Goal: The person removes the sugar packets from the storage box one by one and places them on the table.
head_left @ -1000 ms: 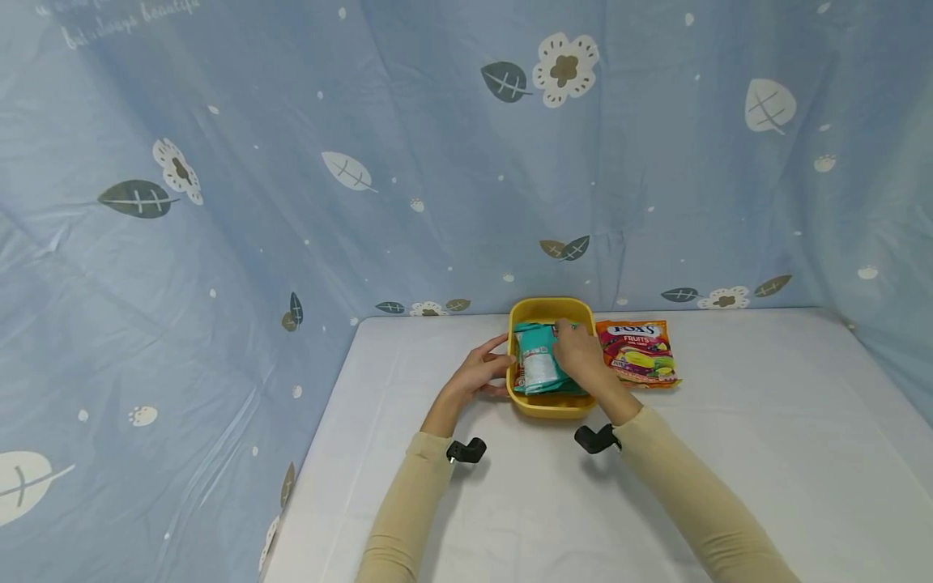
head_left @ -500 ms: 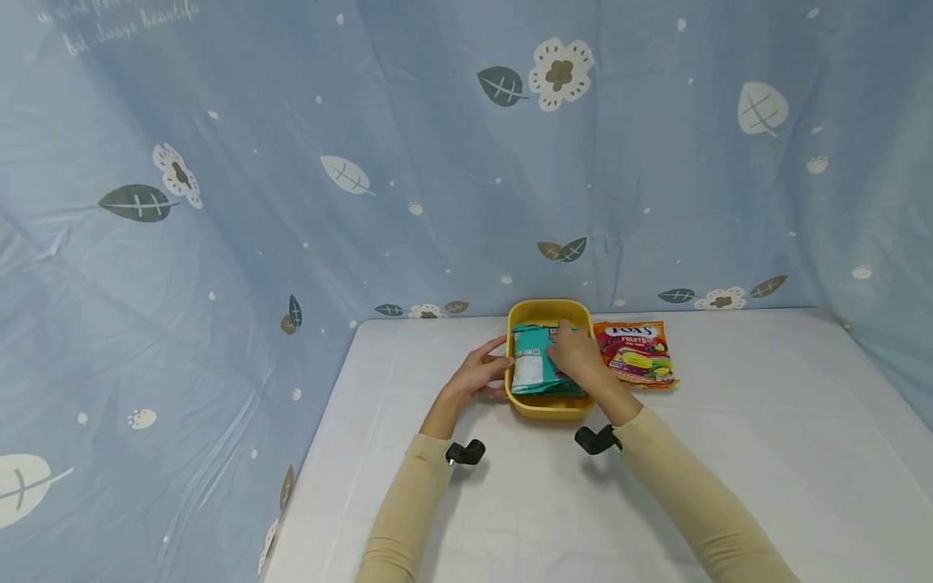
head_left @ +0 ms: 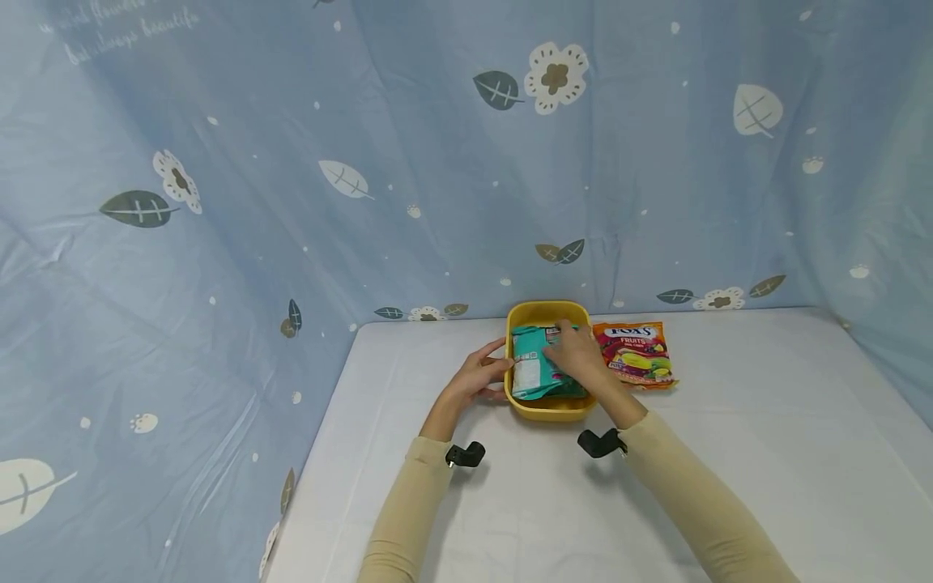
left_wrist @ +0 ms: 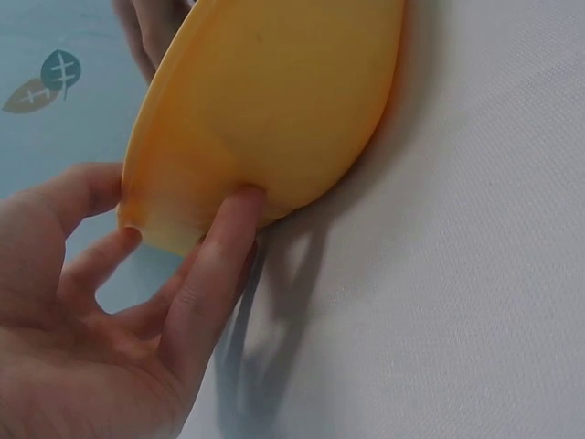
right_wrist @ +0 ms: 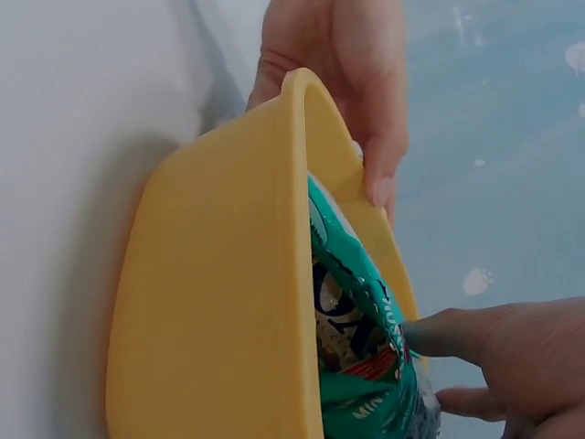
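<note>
One yellow plastic tub (head_left: 545,405) sits on the white table (head_left: 729,453), and one teal snack packet (head_left: 535,368) lies inside it, its right half hidden under the right hand (head_left: 579,356). That hand rests flat on the packet with fingers extended. The left hand (head_left: 477,379) cups the tub's left wall, fingers curled around its rim. One orange Fox's Fruits candy bag (head_left: 636,353) lies just right of the tub; its small print is unreadable.

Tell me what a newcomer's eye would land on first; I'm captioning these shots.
A yellow tub mid-table, where the right hand presses a teal packet down into it. The left hand grips the tub's left rim. Just right of the tub lies an orange candy bag, against a blue leaf-print backdrop.
</note>
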